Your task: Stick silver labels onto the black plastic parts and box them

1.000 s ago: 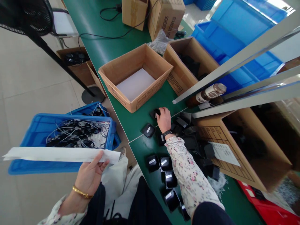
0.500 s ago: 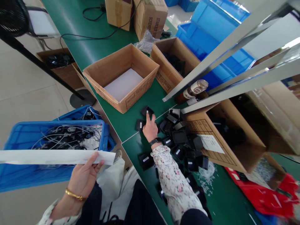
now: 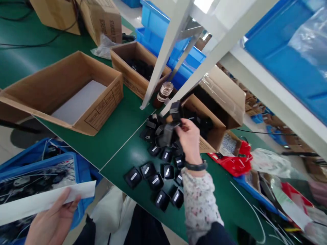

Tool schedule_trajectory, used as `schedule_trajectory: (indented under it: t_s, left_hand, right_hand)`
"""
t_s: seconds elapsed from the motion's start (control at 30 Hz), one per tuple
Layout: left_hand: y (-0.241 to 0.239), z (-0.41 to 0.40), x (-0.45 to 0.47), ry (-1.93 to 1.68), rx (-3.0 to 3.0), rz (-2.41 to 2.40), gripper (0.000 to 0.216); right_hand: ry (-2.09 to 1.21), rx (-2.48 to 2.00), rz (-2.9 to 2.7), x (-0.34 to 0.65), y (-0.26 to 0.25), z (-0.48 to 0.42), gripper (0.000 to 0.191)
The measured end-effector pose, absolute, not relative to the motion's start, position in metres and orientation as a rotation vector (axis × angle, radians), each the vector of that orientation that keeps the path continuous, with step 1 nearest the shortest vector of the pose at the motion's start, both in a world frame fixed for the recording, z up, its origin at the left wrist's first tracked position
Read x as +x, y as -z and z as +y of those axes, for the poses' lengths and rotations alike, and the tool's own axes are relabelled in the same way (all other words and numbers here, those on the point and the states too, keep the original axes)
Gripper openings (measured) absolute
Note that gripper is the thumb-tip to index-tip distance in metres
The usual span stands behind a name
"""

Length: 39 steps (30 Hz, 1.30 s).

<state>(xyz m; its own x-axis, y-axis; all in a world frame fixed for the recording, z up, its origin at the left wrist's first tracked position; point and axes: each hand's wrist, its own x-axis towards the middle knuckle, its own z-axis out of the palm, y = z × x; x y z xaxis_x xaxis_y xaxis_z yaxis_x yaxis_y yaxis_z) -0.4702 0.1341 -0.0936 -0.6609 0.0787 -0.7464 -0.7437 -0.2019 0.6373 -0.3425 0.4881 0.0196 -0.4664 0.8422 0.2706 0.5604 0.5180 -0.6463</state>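
Observation:
Pinched in my left hand (image 3: 55, 214) is a long white paper strip (image 3: 22, 203), held over the blue crate on the floor. My right hand (image 3: 189, 137) is closed on what look like two black plastic housings (image 3: 175, 110), smeared by motion. It is above a heap of similar small black housings (image 3: 167, 154), many carrying a white label, spread on the green table (image 3: 120, 134). Just beyond the right hand stands an open cardboard box (image 3: 217, 136) with dark parts inside.
A large cardboard box (image 3: 98, 112) with a white sheet on its bottom stands at the left. A second box (image 3: 127, 76) holds black parts. White shelf legs (image 3: 158, 58) rise beside a bottle (image 3: 163, 94). A blue crate (image 3: 76, 170) of cables sits below the table edge.
My right hand has lifted the two black housings from beside the large cardboard box and carried them right, over the heap. The view has turned right; my left hand still holds the paper strip.

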Motion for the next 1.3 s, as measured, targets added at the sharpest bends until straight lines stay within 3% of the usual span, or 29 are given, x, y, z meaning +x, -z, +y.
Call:
schedule_trajectory:
  t_s: [0.13, 0.23, 0.33, 0.47, 0.5, 0.6, 0.67, 0.8, 1.03, 1.3]
  left_hand:
    - [0.085, 0.154, -0.464, -1.91, -0.792, 1.497, 0.033]
    - [0.074, 0.172, -0.456, -1.857, -0.804, 1.524, 0.034]
    - [0.066, 0.183, -0.448, -1.809, -0.779, 1.547, 0.034]
    - [0.064, 0.185, -0.441, -1.81, -0.786, 1.549, 0.033]
    - [0.065, 0.183, -0.44, -1.813, -0.792, 1.548, 0.032]
    - [0.066, 0.18, -0.437, -1.824, -0.777, 1.555, 0.03]
    - [0.067, 0.178, -0.435, -1.825, -0.773, 1.557, 0.029]
    - [0.068, 0.174, -0.429, -1.82, -0.75, 1.556, 0.027]
    - [0.071, 0.162, -0.422, -1.825, -0.733, 1.538, 0.025]
    - [0.076, 0.153, -0.419, -1.859, -0.656, 1.538, 0.028]
  right_hand:
    - [-0.233, -1.492, -2.164, -0.292, -0.046, 0.607, 0.019]
    - [-0.129, -1.604, -2.1, -0.276, -0.039, 0.647, 0.032]
    - [-0.115, -1.415, -2.103, -0.265, -0.023, 0.616, 0.041]
    - [-0.497, -1.067, -2.511, -0.243, 0.017, 0.494, 0.019]
    - [-0.53, -1.087, -2.596, -0.237, 0.03, 0.463, 0.025]
    - [-0.476, -1.317, -2.846, -0.227, 0.071, 0.392, 0.083]
    - [-0.412, -1.38, -2.992, -0.229, 0.091, 0.372, 0.098]
    - [-0.387, -1.306, -3.192, -0.238, 0.108, 0.374, 0.089]
    - [-0.187, -0.901, -3.315, -0.231, 0.099, 0.397, 0.091]
    - [-0.321, -0.705, -3.401, -0.226, 0.106, 0.406, 0.042]
